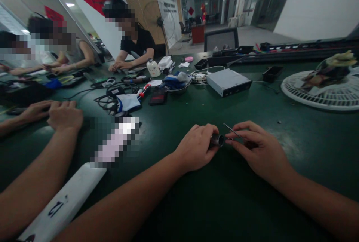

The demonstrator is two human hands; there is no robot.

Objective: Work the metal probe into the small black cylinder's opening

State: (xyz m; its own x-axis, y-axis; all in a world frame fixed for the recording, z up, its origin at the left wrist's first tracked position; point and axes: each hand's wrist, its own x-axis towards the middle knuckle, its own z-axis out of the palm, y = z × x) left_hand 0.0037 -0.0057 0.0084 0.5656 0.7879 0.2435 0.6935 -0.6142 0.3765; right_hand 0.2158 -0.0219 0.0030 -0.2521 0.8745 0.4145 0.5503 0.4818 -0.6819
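My left hand (198, 147) is wrapped round a dark metal cylinder (217, 140), whose open end points right. Just to the right, my right hand (256, 146) pinches a thin metal rod (232, 129), its tip slanting up and to the left. Something small sits between the thumb and fingers of my right hand, too small to name. A narrow gap separates the fingertips from the cylinder's mouth. Both hands are low over the dark green table (179, 122).
A grey box-shaped drive (228, 82) and a white fan grille (311, 92) lie beyond my hands. Cables (108, 98), a glove (129, 102) and a white bottle (153, 67) are further left. A neighbour's hands (66, 115) rest at the left; other people sit beyond.
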